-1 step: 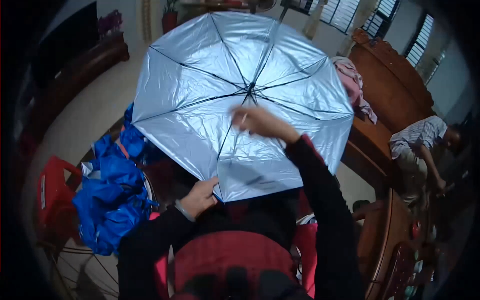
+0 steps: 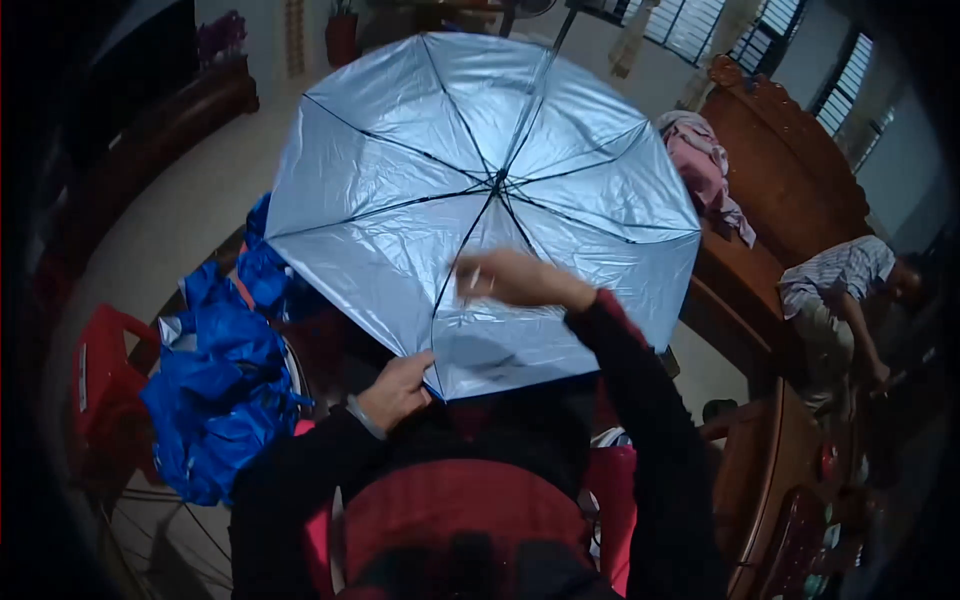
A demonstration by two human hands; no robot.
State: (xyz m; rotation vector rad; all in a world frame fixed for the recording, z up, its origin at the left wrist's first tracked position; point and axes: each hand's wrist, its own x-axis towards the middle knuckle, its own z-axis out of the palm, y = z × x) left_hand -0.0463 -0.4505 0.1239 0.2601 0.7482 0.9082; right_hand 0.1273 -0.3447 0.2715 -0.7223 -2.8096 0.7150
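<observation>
An opened umbrella (image 2: 380, 190) with a silvery underside and thin dark ribs spreads in front of me, its inside facing me. The ribs meet at a dark hub near its middle. At the near edge, my left hand (image 2: 398, 390) is closed on the umbrella's rim, where a rib ends. My right hand (image 2: 515, 279) hangs over the lower part of the silvery cloth. Its fingers are curled together and blurred, with a small pale spot among them. What they hold, if anything, is too small to make out.
Crumpled blue cloth (image 2: 215, 400) lies at my left beside a red plastic stool (image 2: 108, 365). A carved wooden bench (image 2: 770, 190) with pink cloth (image 2: 698, 165) stands at the right. Another person (image 2: 838, 290) is beyond it, near a wooden table (image 2: 750, 490).
My right hand has moved down from near the hub toward the near rim. The umbrella has shifted slightly; my left hand keeps its hold on the edge.
</observation>
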